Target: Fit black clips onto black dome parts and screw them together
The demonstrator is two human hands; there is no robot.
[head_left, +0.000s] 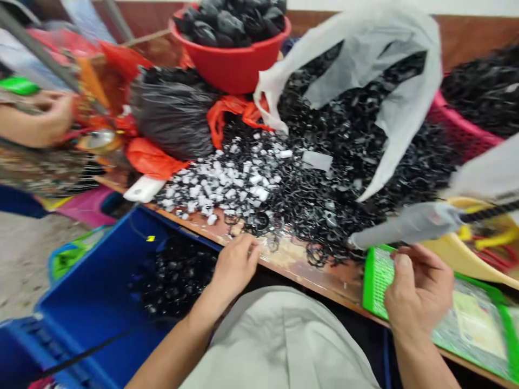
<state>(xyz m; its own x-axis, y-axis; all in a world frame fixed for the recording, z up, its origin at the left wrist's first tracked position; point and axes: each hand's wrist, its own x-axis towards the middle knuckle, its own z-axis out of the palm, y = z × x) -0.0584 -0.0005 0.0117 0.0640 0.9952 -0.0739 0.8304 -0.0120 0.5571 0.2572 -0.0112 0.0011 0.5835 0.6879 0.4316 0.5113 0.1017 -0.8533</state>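
My left hand (237,265) is at the table's front edge, its fingers curled together. Anything in them is too small or hidden to make out. Just beyond the fingertips lies a round black piece (262,220), beside a heap of small white pieces (227,181) and tangled black strips and rings (324,216). My right hand (419,292) is over a green tray (370,281) holding many tiny clear pieces, thumb pressed to the curled fingers. What it pinches, if anything, is hidden. Just above it, a grey wrapped tool (413,224) with a dark coiled cord points left.
A red basin (235,59) of black parts stands at the back beside a black plastic bag (170,113). A white plastic bag (417,48) lies on the heap. Below left is a blue bin (93,275) with black parts. Another person's hand (54,116) is at far left.
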